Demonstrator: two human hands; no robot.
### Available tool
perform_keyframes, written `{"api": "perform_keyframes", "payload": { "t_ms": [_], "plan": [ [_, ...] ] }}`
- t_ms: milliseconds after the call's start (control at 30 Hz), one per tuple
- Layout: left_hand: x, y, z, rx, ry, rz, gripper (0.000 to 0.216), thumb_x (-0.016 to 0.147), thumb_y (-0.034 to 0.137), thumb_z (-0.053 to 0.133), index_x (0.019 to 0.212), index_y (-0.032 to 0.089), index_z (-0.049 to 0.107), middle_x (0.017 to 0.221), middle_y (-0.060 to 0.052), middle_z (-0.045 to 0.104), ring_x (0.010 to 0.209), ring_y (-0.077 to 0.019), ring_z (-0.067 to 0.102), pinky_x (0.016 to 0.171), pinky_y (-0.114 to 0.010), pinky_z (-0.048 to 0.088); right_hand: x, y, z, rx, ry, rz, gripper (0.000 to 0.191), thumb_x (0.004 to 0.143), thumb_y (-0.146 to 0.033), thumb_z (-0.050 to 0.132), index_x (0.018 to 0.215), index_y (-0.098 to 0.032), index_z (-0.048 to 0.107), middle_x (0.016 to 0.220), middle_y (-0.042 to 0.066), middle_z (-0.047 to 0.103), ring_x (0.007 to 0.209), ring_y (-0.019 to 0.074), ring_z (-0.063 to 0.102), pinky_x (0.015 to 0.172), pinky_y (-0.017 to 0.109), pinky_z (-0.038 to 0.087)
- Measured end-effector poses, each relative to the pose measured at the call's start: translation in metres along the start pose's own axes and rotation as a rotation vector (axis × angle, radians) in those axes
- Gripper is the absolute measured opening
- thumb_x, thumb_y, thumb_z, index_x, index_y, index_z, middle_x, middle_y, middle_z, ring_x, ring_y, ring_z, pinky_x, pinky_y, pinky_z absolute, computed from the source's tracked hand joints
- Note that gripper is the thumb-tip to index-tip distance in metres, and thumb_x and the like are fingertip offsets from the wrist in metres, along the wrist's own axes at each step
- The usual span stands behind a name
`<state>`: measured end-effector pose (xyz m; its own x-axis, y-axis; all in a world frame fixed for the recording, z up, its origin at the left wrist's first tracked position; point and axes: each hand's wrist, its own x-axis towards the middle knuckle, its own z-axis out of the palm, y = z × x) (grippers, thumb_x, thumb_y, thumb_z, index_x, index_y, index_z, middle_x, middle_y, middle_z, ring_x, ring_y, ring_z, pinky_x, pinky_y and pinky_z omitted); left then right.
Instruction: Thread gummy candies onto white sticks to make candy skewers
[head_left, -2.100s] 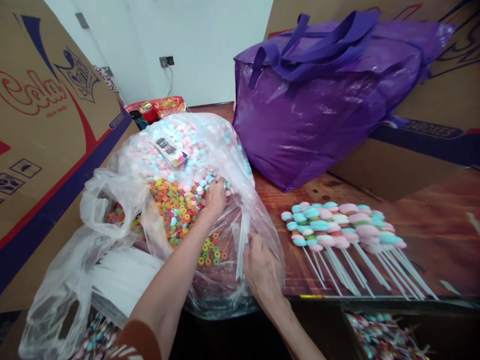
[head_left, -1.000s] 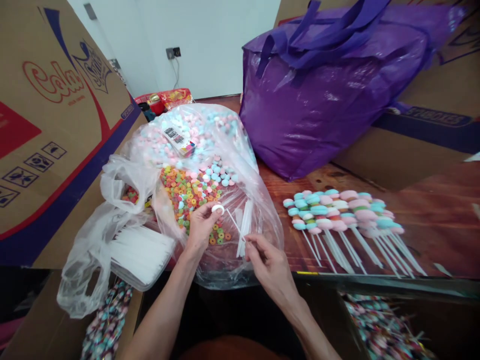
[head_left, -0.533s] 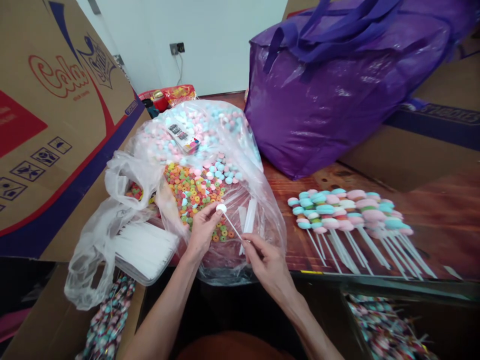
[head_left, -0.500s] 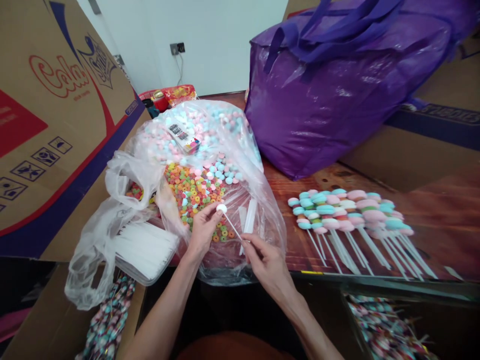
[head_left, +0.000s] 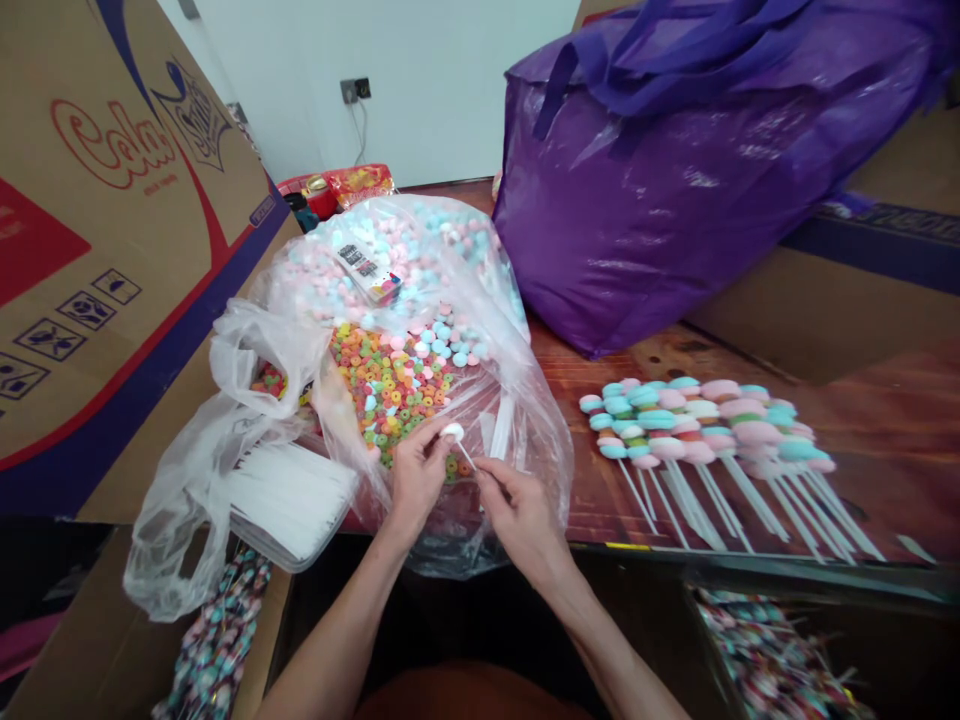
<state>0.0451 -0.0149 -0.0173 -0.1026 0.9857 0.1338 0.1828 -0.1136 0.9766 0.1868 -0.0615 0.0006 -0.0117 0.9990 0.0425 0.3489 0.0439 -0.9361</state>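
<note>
Between the thumb and fingers of my left hand is a small white marshmallow. My right hand pinches a thin white stick, whose upper end meets the marshmallow. Both hands are over the near part of a clear plastic bag. Inside that bag lie coloured candy rings and loose pink and blue marshmallows. A few white sticks rest on the plastic behind my right hand. Finished-looking marshmallow skewers lie in a row to the right.
Left of my hands, a clear tub holds many white sticks beside a crumpled plastic bag. A large carton stands at left, a purple bag at back right. Boxes of wrapped candy sit below the table edge.
My two hands have come closer together, and the left has shifted slightly right and nearer to me. Less of the stick shows between them. The view has shifted slightly.
</note>
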Motion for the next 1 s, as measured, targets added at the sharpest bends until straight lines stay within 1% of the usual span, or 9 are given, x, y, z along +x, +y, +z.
{"api": "perform_keyframes", "payload": {
  "t_ms": [100, 200, 367, 433, 467, 567, 667, 767, 1000],
  "plan": [
    [-0.002, 0.006, -0.002, 0.088, -0.025, 0.076, 0.024, 0.087, 0.020, 0.062, 0.106, 0.024, 0.077, 0.110, -0.007, 0.074, 0.105, -0.0220, 0.067, 0.098, -0.035, 0.050, 0.002, 0.001, 0.007, -0.041, 0.043, -0.011, 0.037, 0.093, -0.034, 0.045, 0.102, -0.015, 0.075, 0.074, 0.006, 0.072, 0.064, 0.0191, 0.064, 0.055, 0.026, 0.046],
    [-0.004, 0.012, -0.004, 0.177, -0.124, 0.159, 0.029, 0.090, 0.018, 0.056, 0.111, 0.024, 0.075, 0.114, -0.008, 0.072, 0.108, -0.0219, 0.065, 0.098, -0.035, 0.050, 0.007, 0.006, 0.010, -0.060, 0.068, -0.010, 0.036, 0.093, -0.034, 0.045, 0.100, -0.013, 0.075, 0.075, 0.007, 0.073, 0.065, 0.0200, 0.065, 0.055, 0.026, 0.046],
    [0.007, 0.018, -0.004, 0.196, -0.303, 0.158, 0.029, 0.094, 0.026, 0.054, 0.114, 0.024, 0.074, 0.115, -0.009, 0.073, 0.109, -0.0237, 0.065, 0.099, -0.037, 0.049, 0.013, 0.016, 0.006, -0.124, 0.149, -0.054, 0.034, 0.093, -0.032, 0.046, 0.098, -0.015, 0.075, 0.083, 0.008, 0.076, 0.072, 0.0218, 0.069, 0.065, 0.029, 0.049],
    [0.021, 0.016, -0.005, 0.240, -0.278, 0.161, 0.029, 0.094, 0.025, 0.052, 0.112, 0.023, 0.074, 0.109, -0.009, 0.074, 0.103, -0.0241, 0.066, 0.095, -0.036, 0.050, 0.012, 0.019, 0.003, -0.160, 0.167, -0.059, 0.033, 0.093, -0.033, 0.047, 0.094, -0.016, 0.075, 0.077, 0.006, 0.075, 0.067, 0.0203, 0.067, 0.063, 0.028, 0.048],
    [0.029, 0.015, -0.005, 0.301, -0.229, 0.169, 0.029, 0.093, 0.023, 0.051, 0.112, 0.022, 0.074, 0.105, -0.010, 0.073, 0.100, -0.0241, 0.066, 0.092, -0.036, 0.051, 0.011, 0.020, 0.003, -0.171, 0.170, -0.057, 0.033, 0.094, -0.035, 0.047, 0.091, -0.016, 0.075, 0.072, 0.005, 0.073, 0.063, 0.0190, 0.065, 0.060, 0.027, 0.046],
    [0.053, 0.010, -0.005, 0.644, -0.129, 0.231, 0.032, 0.090, 0.012, 0.049, 0.106, 0.022, 0.074, 0.098, -0.010, 0.065, 0.094, -0.0237, 0.061, 0.088, -0.035, 0.048, 0.008, 0.022, 0.001, -0.185, 0.173, -0.069, 0.034, 0.095, -0.037, 0.048, 0.087, -0.016, 0.073, 0.064, 0.001, 0.067, 0.057, 0.0159, 0.060, 0.056, 0.025, 0.042],
    [0.068, 0.005, -0.003, 0.851, -0.131, 0.259, 0.022, 0.088, 0.013, 0.052, 0.093, 0.020, 0.072, 0.101, -0.011, 0.058, 0.096, -0.0251, 0.057, 0.085, -0.035, 0.047, 0.005, 0.022, 0.002, -0.201, 0.181, -0.082, 0.033, 0.095, -0.037, 0.048, 0.088, -0.017, 0.073, 0.062, 0.000, 0.065, 0.056, 0.0149, 0.058, 0.057, 0.024, 0.042],
    [0.071, 0.003, -0.001, 0.922, -0.153, 0.267, 0.018, 0.091, 0.017, 0.050, 0.092, 0.017, 0.068, 0.103, -0.013, 0.054, 0.097, -0.0272, 0.055, 0.084, -0.037, 0.047, 0.003, 0.022, 0.003, -0.197, 0.175, -0.082, 0.032, 0.096, -0.036, 0.048, 0.088, -0.016, 0.073, 0.065, 0.001, 0.067, 0.057, 0.0149, 0.059, 0.058, 0.024, 0.043],
    [0.063, 0.006, -0.003, 0.907, -0.168, 0.358, 0.018, 0.089, 0.008, 0.046, 0.096, 0.017, 0.061, 0.103, -0.012, 0.059, 0.101, -0.0255, 0.055, 0.090, -0.038, 0.046, -0.001, 0.016, 0.002, -0.261, 0.168, -0.138, 0.033, 0.097, -0.033, 0.045, 0.092, -0.016, 0.073, 0.066, 0.004, 0.070, 0.057, 0.0162, 0.063, 0.058, 0.024, 0.045]
  ]
}}
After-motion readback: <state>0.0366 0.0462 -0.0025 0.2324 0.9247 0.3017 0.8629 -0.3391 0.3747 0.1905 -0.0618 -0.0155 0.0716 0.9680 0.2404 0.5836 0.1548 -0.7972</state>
